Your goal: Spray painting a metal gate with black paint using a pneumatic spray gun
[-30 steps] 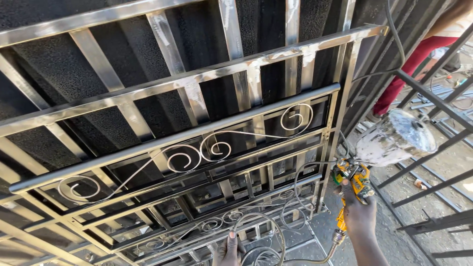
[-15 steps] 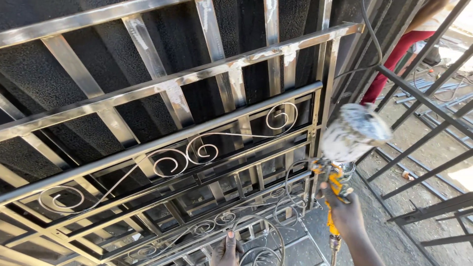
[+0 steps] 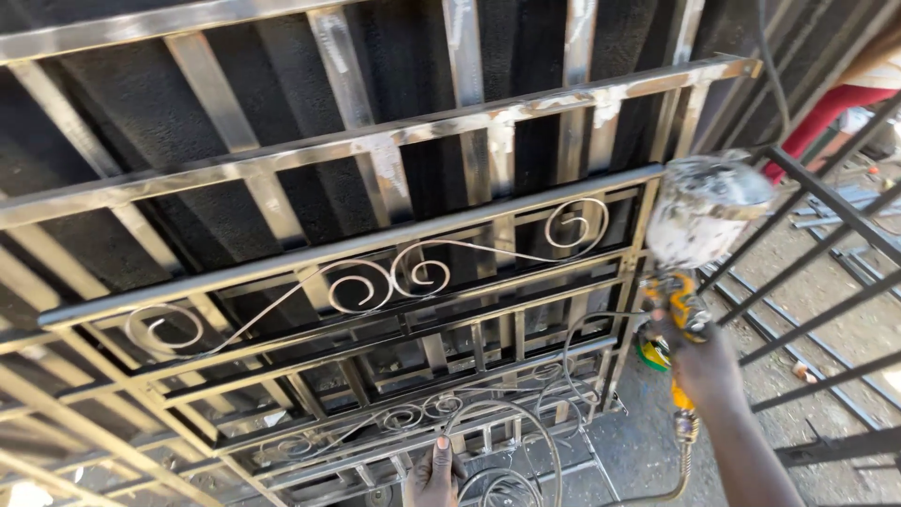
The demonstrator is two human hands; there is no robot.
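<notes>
A yellow-bodied paint spray gun, topped by a paint-spattered grey cup, was held in the right hand, whose fingers were closed round the grip. The gun was seen at the right of the view, just beside the right-hand upright of a stack of welded steel window grilles with scrollwork. A braided hose was seen to run down from the base of the grip, below the wrist. The cup was held above the hand and close to the top dark-painted rail of the uppermost grille.

The left hand was shown at the lower edge of the view, well apart from the gun; its fingers were wrapped about a thin curved bar of the lowest scrollwork. Whether the grip was tight could not be told.

Dark railings were seen at the right, over bare ground. A red-clad limb of another person was visible at the upper right.

Compared with the picture taken half a second before, the gun and cup had been brought slightly leftward and nearer the grille edge; against the picture a full second before, the shift was more marked. The left hand was found on the same low bar throughout.
</notes>
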